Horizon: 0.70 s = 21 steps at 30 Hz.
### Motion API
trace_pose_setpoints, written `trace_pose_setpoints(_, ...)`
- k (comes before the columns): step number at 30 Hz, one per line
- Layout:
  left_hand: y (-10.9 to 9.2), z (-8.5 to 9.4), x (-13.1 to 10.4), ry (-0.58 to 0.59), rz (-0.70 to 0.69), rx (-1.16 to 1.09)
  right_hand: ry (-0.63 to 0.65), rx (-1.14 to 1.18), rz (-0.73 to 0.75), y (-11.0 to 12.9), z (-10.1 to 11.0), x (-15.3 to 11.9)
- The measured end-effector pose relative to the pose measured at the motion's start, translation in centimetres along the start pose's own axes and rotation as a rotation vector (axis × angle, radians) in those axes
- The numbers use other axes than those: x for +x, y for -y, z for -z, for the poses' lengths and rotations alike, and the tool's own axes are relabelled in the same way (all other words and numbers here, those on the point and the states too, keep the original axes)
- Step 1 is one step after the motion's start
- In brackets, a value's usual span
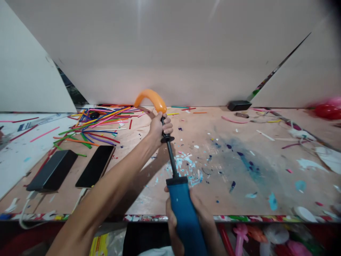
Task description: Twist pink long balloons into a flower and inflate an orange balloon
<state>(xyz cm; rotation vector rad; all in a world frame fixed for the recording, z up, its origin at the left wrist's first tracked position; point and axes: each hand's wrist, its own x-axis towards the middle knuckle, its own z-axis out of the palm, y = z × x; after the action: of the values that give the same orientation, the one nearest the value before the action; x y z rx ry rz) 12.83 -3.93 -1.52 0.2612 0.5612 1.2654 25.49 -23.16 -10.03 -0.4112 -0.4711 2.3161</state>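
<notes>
A blue hand pump with a black rod points away from me over the table. My right hand is wrapped round its blue barrel near the table's front edge. Farther out, my left hand is closed round the black nozzle end, where an orange modelling balloon sits. The balloon is partly inflated and curves up and over to the left, its far tip close to a heap of flat balloons. The balloon's mouth is hidden by my left fingers.
Several uninflated modelling balloons lie heaped at the back left. A black power bank and a phone with cables rest at the left. A dark block stands by the back panel. Inflated balloons show below the table's front edge.
</notes>
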Motion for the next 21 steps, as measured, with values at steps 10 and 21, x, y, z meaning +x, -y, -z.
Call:
trace_pose_setpoints(10,1.5,3.5,0.7,-0.166,0.124,0.098,0.032,0.164,-0.011,-1.5,0.7,3.9)
trace_pose_setpoints(21,4.0,3.7,1.7,-0.168,0.174,0.094,-0.034,0.144,-0.016,2.6,1.2,5.4)
